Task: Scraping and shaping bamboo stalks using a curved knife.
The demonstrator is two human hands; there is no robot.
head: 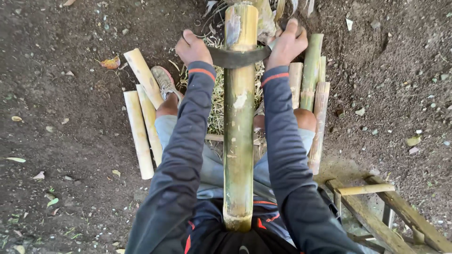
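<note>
Bamboo pole (239,127), thick and green with pale scraped patches, runs lengthwise between the person's knees, its cut near end braced against the lap and its far end reaching out over a heap of straw-coloured shavings (217,101). Across its upper part lies a dark curved blade (235,57), held like a drawknife. The left hand (192,47) has its fingers clamped round one end of the blade, and the right hand (287,43) is wrapped tight round the other end, both fists closed with knuckles up.

By its look the pole is stiff, hard-walled and fairly heavy, with a smooth waxy skin that could slip; the ridged nodes and the braced near end seem the surest places to steady it.

Pale split bamboo pieces (139,122) lie on the dark soil (66,94) to the left, beside a worn shoe (165,81). Greener bamboo lengths (311,70) lie to the right, and a rough wooden frame (376,207) stands at the lower right.
</note>
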